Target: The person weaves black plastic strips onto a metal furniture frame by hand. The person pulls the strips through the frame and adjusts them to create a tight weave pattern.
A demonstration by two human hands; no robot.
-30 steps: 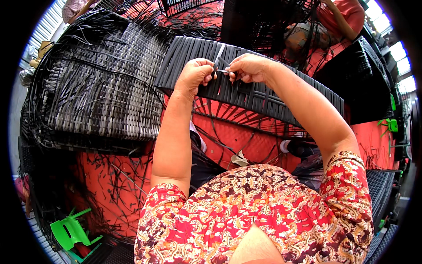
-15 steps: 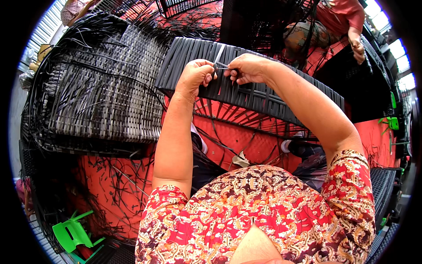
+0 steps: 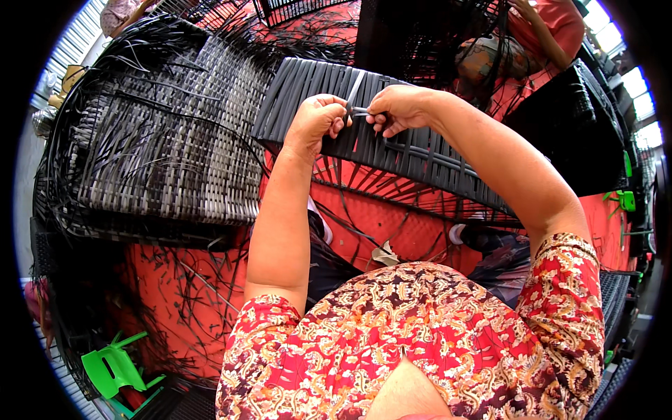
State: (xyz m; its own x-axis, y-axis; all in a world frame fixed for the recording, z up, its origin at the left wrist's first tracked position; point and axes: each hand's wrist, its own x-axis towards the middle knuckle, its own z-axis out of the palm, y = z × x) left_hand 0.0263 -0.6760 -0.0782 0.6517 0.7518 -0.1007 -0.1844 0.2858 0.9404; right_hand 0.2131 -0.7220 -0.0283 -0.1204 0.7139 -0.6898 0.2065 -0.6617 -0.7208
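Observation:
Between my two hands runs a short length of narrow grey strip (image 3: 360,111), drawn across from one set of fingers to the other. My left hand (image 3: 320,124) is closed in a pinch on its left end, and my right hand (image 3: 397,109) pinches the other end. Both hands hover over a long frame (image 3: 288,91) wound side by side with dark grey strips. A paler strip (image 3: 356,85) lies across its top just beyond my fingers. Thin dark strands (image 3: 395,183) fan out below the frame's near side. Whether the strip is knotted is too small to tell.
A large woven grey-and-black panel (image 3: 168,140) with loose strand ends stands at left. Strip scraps litter the red floor (image 3: 175,308). Green plastic chairs (image 3: 112,371) stand at lower left and far right. A co-worker in red (image 3: 560,28) sits at upper right beside a black woven piece (image 3: 567,133).
My hands keep their pinch on the strip, with little movement. The view has shifted slightly. The co-worker's lowered arm has come up.

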